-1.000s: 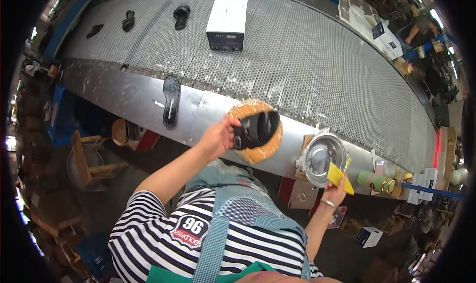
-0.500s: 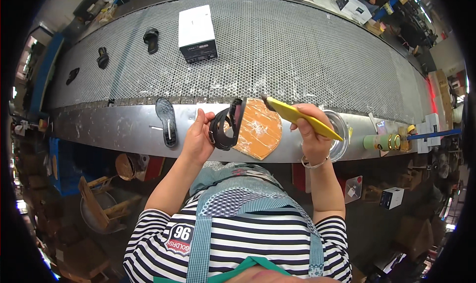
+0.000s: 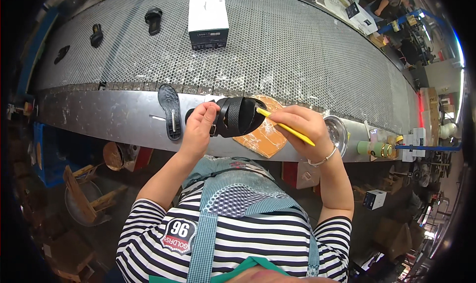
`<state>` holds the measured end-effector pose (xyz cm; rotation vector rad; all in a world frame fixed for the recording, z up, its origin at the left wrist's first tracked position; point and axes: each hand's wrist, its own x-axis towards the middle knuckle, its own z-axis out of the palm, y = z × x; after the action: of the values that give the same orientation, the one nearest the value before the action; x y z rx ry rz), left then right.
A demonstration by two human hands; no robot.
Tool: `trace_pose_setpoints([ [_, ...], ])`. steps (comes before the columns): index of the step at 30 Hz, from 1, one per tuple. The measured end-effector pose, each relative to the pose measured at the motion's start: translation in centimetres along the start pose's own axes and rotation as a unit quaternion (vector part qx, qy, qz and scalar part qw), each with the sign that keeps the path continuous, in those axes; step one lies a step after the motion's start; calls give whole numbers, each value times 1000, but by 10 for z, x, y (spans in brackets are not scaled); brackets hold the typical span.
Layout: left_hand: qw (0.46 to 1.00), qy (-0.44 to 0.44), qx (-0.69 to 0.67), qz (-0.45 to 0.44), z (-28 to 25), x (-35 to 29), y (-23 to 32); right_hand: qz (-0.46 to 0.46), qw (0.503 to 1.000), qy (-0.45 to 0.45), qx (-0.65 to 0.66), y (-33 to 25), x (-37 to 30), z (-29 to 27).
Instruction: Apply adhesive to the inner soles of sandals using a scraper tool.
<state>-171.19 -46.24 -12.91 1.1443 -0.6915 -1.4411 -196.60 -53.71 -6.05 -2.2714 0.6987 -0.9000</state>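
My left hand [image 3: 197, 132] grips a black strapped sandal [image 3: 232, 115] by its left end, with a buckle hanging near my fingers. The sandal is held up over the metal ledge, partly over a glue-smeared orange board [image 3: 267, 140]. In my right hand [image 3: 311, 128] is a brush with a flat yellow handle [image 3: 299, 136]. Its tip meets the black insole at the sandal's right end; the bristles are too small to make out. Left of my left hand a loose black sole [image 3: 171, 113] lies on the ledge.
A clear round bowl [image 3: 338, 130] stands beyond my right wrist, with a green can [image 3: 371, 148] farther right. On the perforated conveyor are a white box [image 3: 208, 15] and black sandals [image 3: 154, 21]. A wooden stool [image 3: 82, 196] stands on the floor at left.
The sandal has turned so that its insole end faces up. My right hand has moved left, bringing the brush tip onto it. The view has shifted slightly.
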Motion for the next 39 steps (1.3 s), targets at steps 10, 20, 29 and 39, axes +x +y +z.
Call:
trace_pose_setpoints([
  [10,998,7,56,-23,9,7,-5,-51,988,-107,-102,-10,-11,-3],
  [20,994,42,98,-3,9,17,-12,-10,998,-34,42,-3,-34,3],
  [29,975,212,4,67,-99,77,17,344,858,286,252,42,-95,33],
  [39,981,13,160,-113,-117,178,52,148,974,115,-126,61,-6,62],
])
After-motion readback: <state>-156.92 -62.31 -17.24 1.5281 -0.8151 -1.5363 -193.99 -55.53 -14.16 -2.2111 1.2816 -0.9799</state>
